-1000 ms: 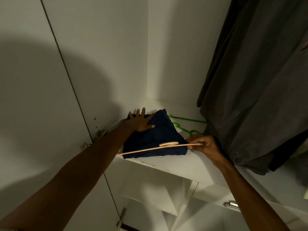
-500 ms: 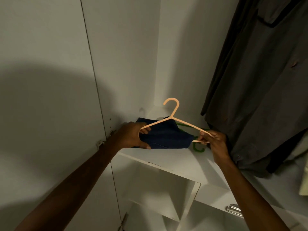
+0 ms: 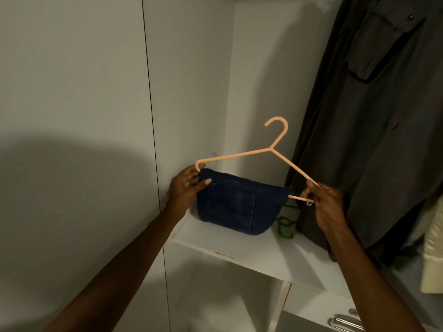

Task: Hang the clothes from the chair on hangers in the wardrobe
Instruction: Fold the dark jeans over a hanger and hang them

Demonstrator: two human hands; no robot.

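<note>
Between the two hands hangs a peach plastic hanger [image 3: 271, 149] with folded dark jeans [image 3: 233, 207] draped over its lower bar. At the hanger's left corner the left hand [image 3: 184, 188] grips, fingers curled round the bend and thumb pressed on the denim's top edge. At the opposite corner the right hand [image 3: 323, 200] pinches the thin arm and the end of the bar, just beside the small notch hook.

Below both hands, the jeans' lower fold seems to touch or sit just above the white shelf [image 3: 239, 245]. The denim looks thick and heavy for so slim a frame; I judge the bar may bow and the fold may slide sideways if the hanger tilts. Holding both corners keeps it level; for hanging, the better hold is probably the neck under the hook, with the other hand steadying the cloth.

Beyond the right hand lie a green hanger [image 3: 285, 226] on the shelf and a hanging grey coat [image 3: 374, 130].
</note>
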